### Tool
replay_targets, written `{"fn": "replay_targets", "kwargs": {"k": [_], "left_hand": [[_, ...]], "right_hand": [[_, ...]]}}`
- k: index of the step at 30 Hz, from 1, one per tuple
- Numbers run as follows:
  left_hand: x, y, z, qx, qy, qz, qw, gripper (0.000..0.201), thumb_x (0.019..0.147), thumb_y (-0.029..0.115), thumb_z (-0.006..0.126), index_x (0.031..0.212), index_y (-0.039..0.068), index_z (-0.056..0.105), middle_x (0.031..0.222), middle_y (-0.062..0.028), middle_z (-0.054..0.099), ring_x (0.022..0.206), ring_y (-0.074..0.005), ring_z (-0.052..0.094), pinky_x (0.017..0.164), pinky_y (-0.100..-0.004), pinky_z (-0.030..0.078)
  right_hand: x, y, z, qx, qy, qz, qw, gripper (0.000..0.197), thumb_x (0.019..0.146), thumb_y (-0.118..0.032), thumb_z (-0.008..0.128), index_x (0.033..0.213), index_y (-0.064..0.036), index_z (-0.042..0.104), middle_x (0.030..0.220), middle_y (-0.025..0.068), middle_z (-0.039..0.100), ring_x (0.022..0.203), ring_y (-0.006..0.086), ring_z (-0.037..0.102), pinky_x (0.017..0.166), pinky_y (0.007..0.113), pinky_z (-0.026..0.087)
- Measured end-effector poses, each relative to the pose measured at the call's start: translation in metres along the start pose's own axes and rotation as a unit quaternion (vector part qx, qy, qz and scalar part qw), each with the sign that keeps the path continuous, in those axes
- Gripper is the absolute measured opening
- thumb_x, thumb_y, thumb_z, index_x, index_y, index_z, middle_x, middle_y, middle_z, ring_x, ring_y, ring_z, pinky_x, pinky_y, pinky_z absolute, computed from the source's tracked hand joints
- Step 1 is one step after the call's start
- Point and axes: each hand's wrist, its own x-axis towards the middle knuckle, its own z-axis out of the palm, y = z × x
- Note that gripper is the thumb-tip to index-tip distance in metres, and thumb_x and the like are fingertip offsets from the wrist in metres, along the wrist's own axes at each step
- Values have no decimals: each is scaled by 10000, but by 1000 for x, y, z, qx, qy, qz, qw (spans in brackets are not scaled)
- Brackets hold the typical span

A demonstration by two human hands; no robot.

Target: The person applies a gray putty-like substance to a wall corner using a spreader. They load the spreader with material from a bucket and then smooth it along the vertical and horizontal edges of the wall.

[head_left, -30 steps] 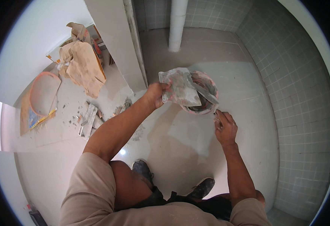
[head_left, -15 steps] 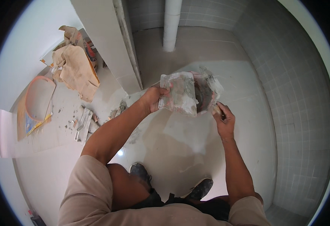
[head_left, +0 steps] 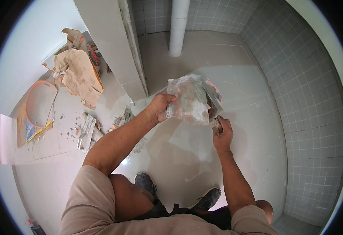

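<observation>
My left hand [head_left: 164, 105] grips the near left edge of a plastic container [head_left: 189, 98] smeared with grey and white mortar. Reddish patches show through the smears, and the mouth faces right. My right hand [head_left: 223, 135] is closed round the brown handle of a trowel [head_left: 214, 98], just right of the container. Its mortar-coated blade points away from me and lies against the mouth. How far the blade reaches inside is hidden.
On the left floor are a metal finishing trowel [head_left: 87, 131], rubble [head_left: 125, 116], torn brown paper bags [head_left: 79, 74] and a pinkish hoop [head_left: 28, 103]. A pillar [head_left: 112, 47] and a white pipe [head_left: 177, 29] stand ahead. A grey tiled wall [head_left: 301, 86] rises at right.
My right hand has moved left and slightly toward me, bringing the trowel blade in against the container's mouth. The container has tilted, so less of its inside shows.
</observation>
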Motion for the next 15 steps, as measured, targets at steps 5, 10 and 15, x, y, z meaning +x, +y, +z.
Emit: {"fn": "replay_targets", "kwargs": {"k": [5, 10, 15], "left_hand": [[5, 14, -2, -7, -19, 69, 997, 404, 950, 47, 510, 1345, -14, 450, 1236, -183, 596, 1108, -314, 640, 939, -448, 567], [17, 9, -15, -2, 5, 83, 996, 392, 948, 23, 490, 1337, -13, 455, 1232, -183, 592, 1095, -316, 643, 930, -441, 574], [25, 7, -18, 5, 46, 75, 996, 364, 949, 22, 487, 1312, -7, 469, 1196, -161, 601, 1052, -302, 655, 870, -429, 600]], "right_hand": [[-19, 4, -15, -4, 0, 11, 1000, 464, 732, 84, 666, 1182, -22, 633, 1003, 134, 619, 864, 297, 638, 764, 356, 530], [-6, -22, -16, 70, 25, -44, 996, 458, 753, 75, 678, 1198, -26, 632, 1009, 138, 620, 862, 286, 631, 758, 350, 524], [-14, -16, -12, 8, -2, -68, 998, 455, 744, 66, 681, 1185, -35, 640, 1033, 144, 624, 894, 307, 636, 766, 371, 537]]}}
